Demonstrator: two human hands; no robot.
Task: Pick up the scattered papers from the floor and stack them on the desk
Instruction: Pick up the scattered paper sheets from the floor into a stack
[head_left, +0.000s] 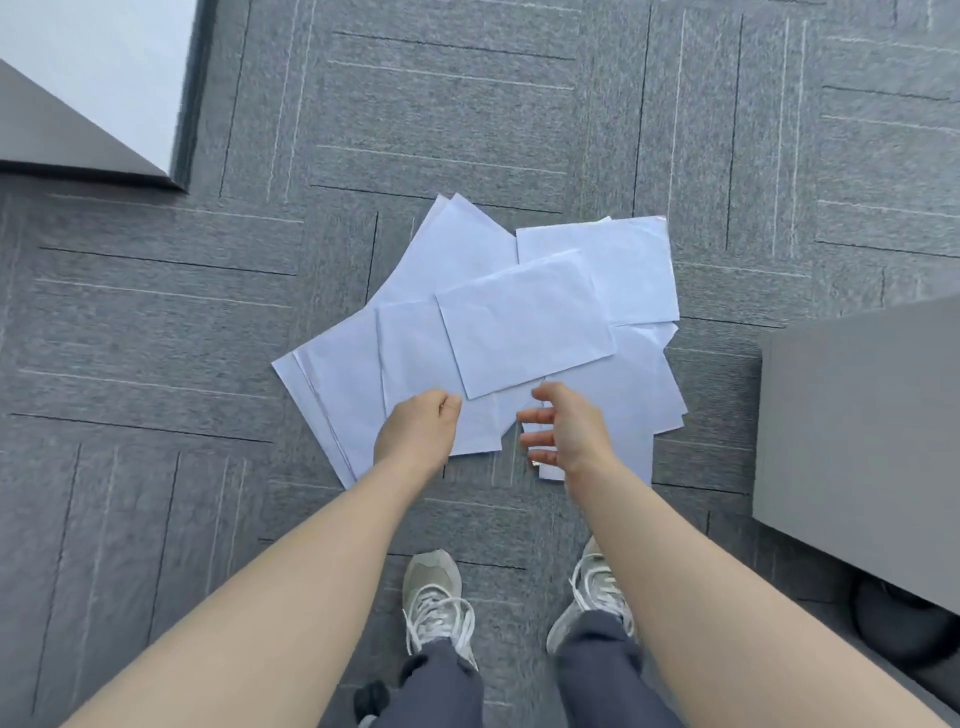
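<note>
Several white papers (519, 322) lie overlapping in a loose pile on the grey carpet, in the middle of the view. Both my arms reach down over the near edge of the pile. My left hand (418, 431) hovers above the lower left sheets with its fingers curled in and nothing in them. My right hand (563, 426) is over the lower right sheets, fingers spread and bent, holding nothing. A grey desk (862, 436) shows its corner at the right edge.
Another grey surface (62, 140) juts in at the upper left, beside a white panel (114, 57). My two feet in grey sneakers (436, 597) stand just short of the pile. A dark round object (904, 623) lies under the right desk.
</note>
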